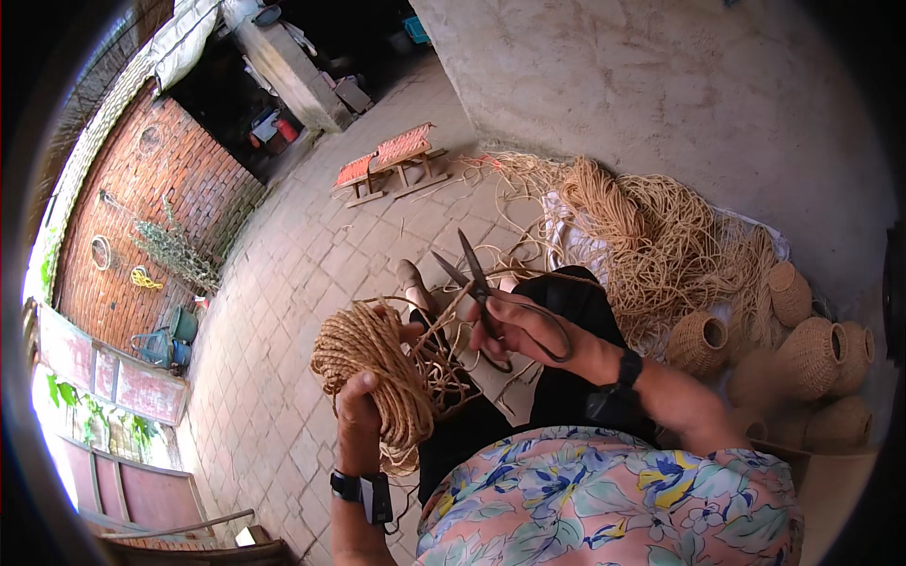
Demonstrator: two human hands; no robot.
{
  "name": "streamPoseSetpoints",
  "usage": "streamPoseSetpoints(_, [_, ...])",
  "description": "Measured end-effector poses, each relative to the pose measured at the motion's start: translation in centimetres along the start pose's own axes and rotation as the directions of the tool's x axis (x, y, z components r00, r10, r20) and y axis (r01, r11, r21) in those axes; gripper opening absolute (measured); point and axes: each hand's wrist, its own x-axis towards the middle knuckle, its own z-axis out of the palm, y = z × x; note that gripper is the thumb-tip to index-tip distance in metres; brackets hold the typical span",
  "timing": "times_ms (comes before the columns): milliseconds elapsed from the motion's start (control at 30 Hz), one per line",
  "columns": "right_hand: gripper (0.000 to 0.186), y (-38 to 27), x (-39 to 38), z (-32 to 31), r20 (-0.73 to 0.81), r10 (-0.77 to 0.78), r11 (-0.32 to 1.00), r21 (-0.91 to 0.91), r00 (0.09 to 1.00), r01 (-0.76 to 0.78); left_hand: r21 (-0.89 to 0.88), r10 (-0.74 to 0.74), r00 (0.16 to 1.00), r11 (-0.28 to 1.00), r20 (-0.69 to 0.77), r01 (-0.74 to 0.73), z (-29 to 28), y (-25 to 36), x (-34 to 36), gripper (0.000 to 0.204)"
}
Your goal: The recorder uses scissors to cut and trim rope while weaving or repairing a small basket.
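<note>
Scissors [480, 287], tips forward-left, gripped by right hand [519, 326], left hand [358, 421] grasping rope bundle [376, 368].

At the centre, the person's right hand [517, 325] holds dark scissors [482, 291], blades spread toward 11 o'clock. At 7 o'clock the left hand [358, 407] grips a coil of tan rope [363, 354]. Two low stools [404, 144] stand at 11 o'clock; heaped cord [651, 236] lies between 2 and 3, woven vessels [812, 358] between 3 and 4.

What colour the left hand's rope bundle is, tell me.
The rope bundle is tan; head view shows it best.
</note>
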Motion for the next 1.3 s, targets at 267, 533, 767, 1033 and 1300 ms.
streamPoseSetpoints(267, [0.039,0.1,-2.5,-0.8,-0.139,-0.209,0.873,-0.472,0.968,0.121,-0.052,-0.062,0.996,0.997,-0.063,0.059,0.1,-0.6,0.6,0.081])
streamPoseSetpoints(533, [0.048,-3.7,-2.9,3.0,0.043,-0.132,0.936,-0.324,0.99,0.139,0.025,0.017,0.998,1.0,-0.056,-0.015,-0.5,-0.5,1.1,0.077])
streamPoseSetpoints(767, [0.032,-3.3,-2.7,2.5,-0.189,-0.116,0.929,-0.368,0.975,0.04,0.053,0.017,0.989,0.999,-0.144,-0.009,-1.0,-0.3,0.6,0.068])
streamPoseSetpoints(1033, [0.039,0.2,2.3,2.9,0.133,-0.341,0.465,-0.837,0.931,0.29,0.095,-0.093,0.989,0.99,-0.119,0.105,-0.7,-0.8,0.3,0.07])
streamPoseSetpoints(1300, [0.037,-2.1,-2.8,-3.9,-0.303,0.037,0.971,-0.213,0.952,-0.105,-0.359,0.351,0.936,0.872,-0.013,-0.332,-7.3,4.3,0.9,0.074])
